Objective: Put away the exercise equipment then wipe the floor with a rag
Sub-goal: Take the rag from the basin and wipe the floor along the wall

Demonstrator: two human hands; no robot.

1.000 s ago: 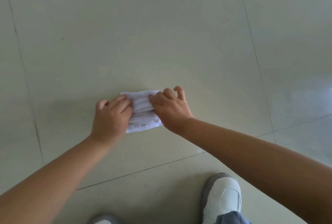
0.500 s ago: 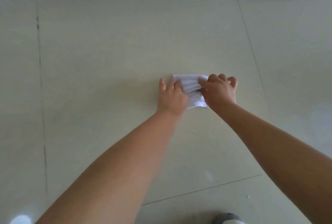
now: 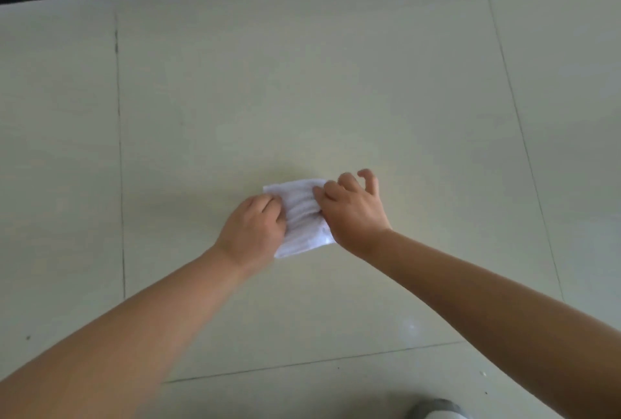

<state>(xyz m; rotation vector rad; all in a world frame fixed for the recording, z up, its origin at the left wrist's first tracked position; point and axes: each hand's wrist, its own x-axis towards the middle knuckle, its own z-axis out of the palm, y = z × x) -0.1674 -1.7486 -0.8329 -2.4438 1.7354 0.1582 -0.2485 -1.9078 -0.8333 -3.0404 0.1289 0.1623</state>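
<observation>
Lighting's pretty soft and even here, kind of dim-ish daylight with a greenish cast over the pale floor tiles (image 3: pixel 336 82). Faint dull shadow sits on the floor just far and left of the white rag (image 3: pixel 300 217). There's a small hazy glare spot near-right on the tile. Grout lines bow outward toward the edges, classic wide-angle warp. Whole frame's a bit soft, and the shoe (image 3: pixel 437 410) at the near edge is blurry.

White cloth rag (image 3: pixel 302 217) wrinkled; tiled floor (image 3: pixel 302 82) smooth, faintly glossy.
</observation>
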